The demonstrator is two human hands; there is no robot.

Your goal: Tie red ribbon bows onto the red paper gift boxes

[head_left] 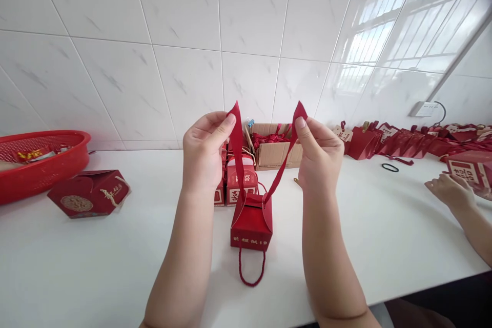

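A small red gift box [251,218] with gold characters stands on the white table in front of me. Red ribbon [239,159] comes up from its top in two tails, spread in a V. My left hand [209,146] pinches the end of the left tail between thumb and fingers. The end of the right tail is pinched in my right hand [321,151], level with the other. From the box's near side a dark red cord handle [251,283] hangs down onto the table. Behind it, more red boxes [243,179] are partly hidden by my left hand and the ribbon.
A cardboard box [279,155] of red ribbons sits by the tiled wall. To the left are a red plastic basket [73,156] and a larger red box [92,193]. Another person's hand [455,190] touches a red box at right, near a row of red bags [388,141].
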